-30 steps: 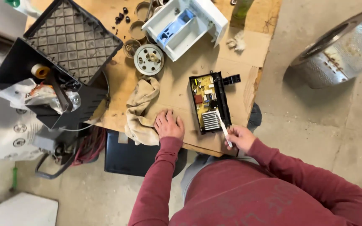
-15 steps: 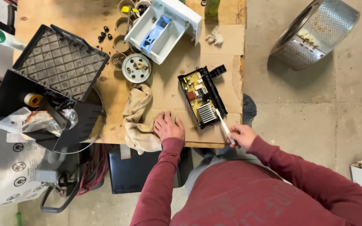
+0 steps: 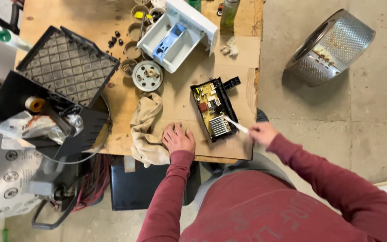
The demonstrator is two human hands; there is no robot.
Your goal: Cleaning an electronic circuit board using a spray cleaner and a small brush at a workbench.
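Plywood table (image 3: pixel 113 13), right hand (image 3: pixel 261 133) fingers pinched on white brush (image 3: pixel 236 125) (over circuit board (image 3: pixel 212 107)), left hand (image 3: pixel 178 139) flat, fingers spread.

A single camera is in use, worn on the person's head. It faces almost straight down from well above the table (image 3: pixel 90 18), so the wooden top shows nearly in plan. The person's red-sleeved arms enter from the bottom edge. The near table edge crosses the middle of the frame. Concrete floor (image 3: pixel 372 125) fills the right side, with a perforated steel drum (image 3: pixel 330 47) at upper right. There is no second view, hence no overlap.
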